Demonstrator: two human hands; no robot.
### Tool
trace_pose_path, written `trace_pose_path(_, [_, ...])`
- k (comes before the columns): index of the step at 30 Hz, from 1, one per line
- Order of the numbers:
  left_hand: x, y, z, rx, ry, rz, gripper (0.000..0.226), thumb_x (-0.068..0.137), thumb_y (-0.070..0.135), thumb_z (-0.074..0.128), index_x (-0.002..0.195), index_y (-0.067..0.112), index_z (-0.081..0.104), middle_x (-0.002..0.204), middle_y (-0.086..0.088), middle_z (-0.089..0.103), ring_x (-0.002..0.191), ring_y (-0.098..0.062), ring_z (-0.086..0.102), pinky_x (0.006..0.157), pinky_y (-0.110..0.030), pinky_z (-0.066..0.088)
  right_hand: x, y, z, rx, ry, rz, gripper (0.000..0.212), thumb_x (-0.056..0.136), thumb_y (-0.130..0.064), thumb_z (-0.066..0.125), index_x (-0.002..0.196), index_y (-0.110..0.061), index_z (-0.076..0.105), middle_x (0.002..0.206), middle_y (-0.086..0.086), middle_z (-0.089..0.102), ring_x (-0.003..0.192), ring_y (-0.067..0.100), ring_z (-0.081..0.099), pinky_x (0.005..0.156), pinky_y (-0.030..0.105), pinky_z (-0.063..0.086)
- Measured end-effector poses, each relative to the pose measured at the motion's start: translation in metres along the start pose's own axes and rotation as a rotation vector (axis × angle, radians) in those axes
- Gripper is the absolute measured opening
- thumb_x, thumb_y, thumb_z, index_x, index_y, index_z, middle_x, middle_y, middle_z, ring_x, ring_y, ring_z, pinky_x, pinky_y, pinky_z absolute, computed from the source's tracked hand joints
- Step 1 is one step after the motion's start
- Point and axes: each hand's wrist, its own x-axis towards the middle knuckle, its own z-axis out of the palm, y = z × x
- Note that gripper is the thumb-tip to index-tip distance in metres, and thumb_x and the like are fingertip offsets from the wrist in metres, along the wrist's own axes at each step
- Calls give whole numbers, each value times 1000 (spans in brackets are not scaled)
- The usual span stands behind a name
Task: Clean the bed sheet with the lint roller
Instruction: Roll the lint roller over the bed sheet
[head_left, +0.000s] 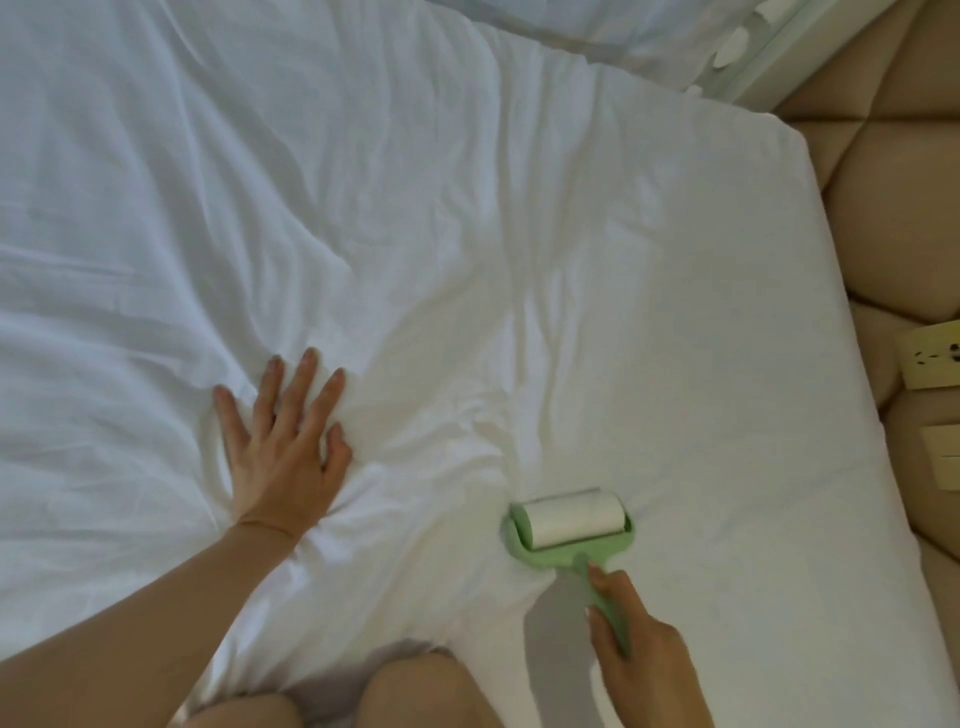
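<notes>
Lying at lower right of the frame on the white bed sheet (467, 234), a green lint roller (569, 525) was gripped by the right hand (639, 660), fingers curled round its handle; the left hand (280, 447) was pressed flat at lower left, fingers spread.

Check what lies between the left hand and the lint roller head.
Only wrinkled white bed sheet between the left hand and the lint roller; head view shows it.

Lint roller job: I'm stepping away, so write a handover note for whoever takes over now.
Left hand: open, fingers spread, pressing flat on the wrinkled white fabric bed sheet.
Right hand: gripping the handle of the green plastic lint roller; its white roll rests on the sheet, right of the left hand.
Done: cannot tell which areas were rolled.
Left: roll the sheet, including the creases by the left hand.
</notes>
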Motion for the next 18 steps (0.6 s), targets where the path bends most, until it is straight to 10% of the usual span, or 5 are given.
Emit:
trace_pose_path(5, [-1,0,-1,-1,-13,-5,55,92,35,29,143,20,46,156,-4,32,145,-31,23,113,-64,3,-13,-4,-35,-24,-65,137,55,87,-29,62,94,-69,26,49,-20,54,54,5,56,52,22,40])
trace_pose_path(8, [0,1,-1,1,-9,-7,55,92,35,30,143,20,46,155,-4,32,145,-31,24,113,-64,4,-9,-15,-27,-100,-179,217,46,95,-39,46,104,-80,28,71,-7,65,86,15,66,61,24,38])
trace_pose_path(12, [0,0,1,-1,-7,-3,55,92,35,31,143,21,45,155,-4,32,144,-31,25,113,-65,4,22,-15,-18,-128,-241,136,29,100,-32,36,127,-40,43,74,-1,59,82,22,61,62,31,38])
trace_pose_path(18, [-1,1,0,6,11,-2,55,92,34,32,142,20,47,155,-4,34,144,-32,26,113,-65,5,113,-48,-16,-116,-37,-84,18,100,-22,35,109,-16,49,73,15,59,77,38,57,59,35,32])
